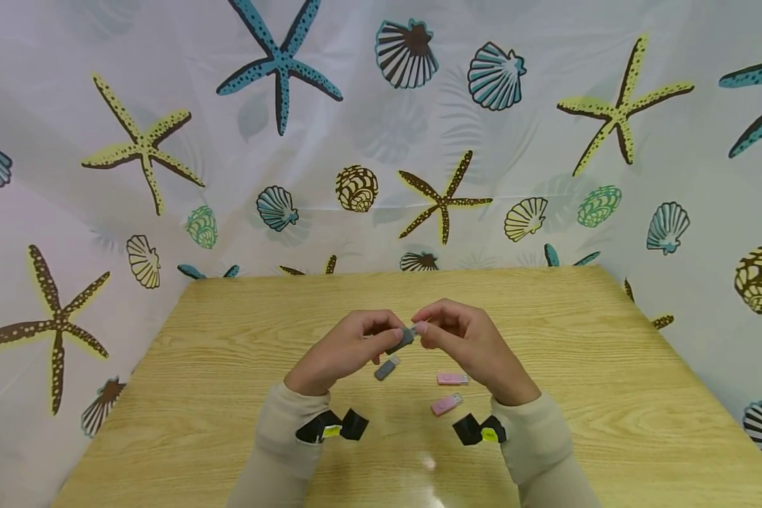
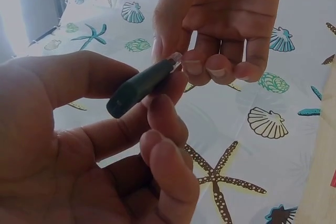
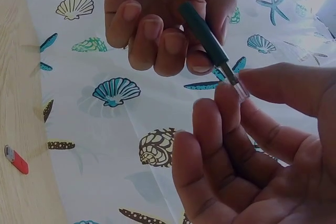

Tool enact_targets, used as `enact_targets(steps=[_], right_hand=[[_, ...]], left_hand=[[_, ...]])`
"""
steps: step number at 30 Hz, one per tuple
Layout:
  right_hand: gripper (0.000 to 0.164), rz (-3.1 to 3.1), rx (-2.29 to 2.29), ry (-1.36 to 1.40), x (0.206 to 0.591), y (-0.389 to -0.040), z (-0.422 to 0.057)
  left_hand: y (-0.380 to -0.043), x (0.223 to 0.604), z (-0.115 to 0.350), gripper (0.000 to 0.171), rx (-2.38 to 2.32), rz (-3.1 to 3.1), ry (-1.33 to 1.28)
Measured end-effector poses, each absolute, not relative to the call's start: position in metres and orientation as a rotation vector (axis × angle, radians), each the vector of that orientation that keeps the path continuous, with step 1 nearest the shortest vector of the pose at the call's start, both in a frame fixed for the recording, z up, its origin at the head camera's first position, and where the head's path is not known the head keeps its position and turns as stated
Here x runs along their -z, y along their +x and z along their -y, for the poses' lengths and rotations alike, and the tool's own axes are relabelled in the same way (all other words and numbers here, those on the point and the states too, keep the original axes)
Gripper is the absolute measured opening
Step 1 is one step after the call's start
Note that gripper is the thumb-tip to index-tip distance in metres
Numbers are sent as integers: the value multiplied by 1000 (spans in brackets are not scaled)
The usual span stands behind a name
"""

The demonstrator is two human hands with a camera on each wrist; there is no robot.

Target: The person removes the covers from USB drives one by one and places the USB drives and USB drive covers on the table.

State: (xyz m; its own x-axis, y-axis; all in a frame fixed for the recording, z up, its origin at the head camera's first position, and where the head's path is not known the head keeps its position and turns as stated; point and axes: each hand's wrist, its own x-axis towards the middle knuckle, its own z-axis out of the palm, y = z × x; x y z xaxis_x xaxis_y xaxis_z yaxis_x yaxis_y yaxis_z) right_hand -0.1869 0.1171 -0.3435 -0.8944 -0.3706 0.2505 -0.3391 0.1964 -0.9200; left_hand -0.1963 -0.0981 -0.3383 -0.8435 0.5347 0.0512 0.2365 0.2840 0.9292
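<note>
Filling the far side and both edges, a white cloth (image 1: 381, 144) printed with starfish and shells. Spread in front, a wood-grain table (image 1: 228, 339). Reaching in from the near side, beige sleeves (image 1: 286, 423). Raised over the table's middle: on the left, the left hand (image 1: 349, 346), thumb and fingers curled in a grip on the body of a dark gray USB stick (image 1: 401, 343); on the right, the right hand (image 1: 476, 346), thumb and forefinger pinched at the plug end. Held between the two, tilted, plug toward the right. Likely light, stiff and smooth, with some risk of slipping. Best held by the flat sides, well back from the plug. Lying below on the table: to the left, a second gray stick (image 1: 386, 368); to the right, a far pink stick (image 1: 452, 379) and a near pink stick (image 1: 446, 405). Smallest, between the right fingertips, a clear cap (image 3: 241, 88): probably thin, rigid plastic, best pinched lightly by the sides, liable to crack under a hard squeeze.
</note>
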Motion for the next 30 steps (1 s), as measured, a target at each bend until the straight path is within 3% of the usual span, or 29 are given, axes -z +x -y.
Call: enact_targets(steps=[14, 30], right_hand=[[22, -2496, 1811, -739, 345, -191, -123], [27, -2533, 1818, -586, 345, -198, -142]], left_hand=[[-200, 341, 100, 19, -1572, -2292, 709], [-208, 348, 107, 18, -1575, -2342, 681]])
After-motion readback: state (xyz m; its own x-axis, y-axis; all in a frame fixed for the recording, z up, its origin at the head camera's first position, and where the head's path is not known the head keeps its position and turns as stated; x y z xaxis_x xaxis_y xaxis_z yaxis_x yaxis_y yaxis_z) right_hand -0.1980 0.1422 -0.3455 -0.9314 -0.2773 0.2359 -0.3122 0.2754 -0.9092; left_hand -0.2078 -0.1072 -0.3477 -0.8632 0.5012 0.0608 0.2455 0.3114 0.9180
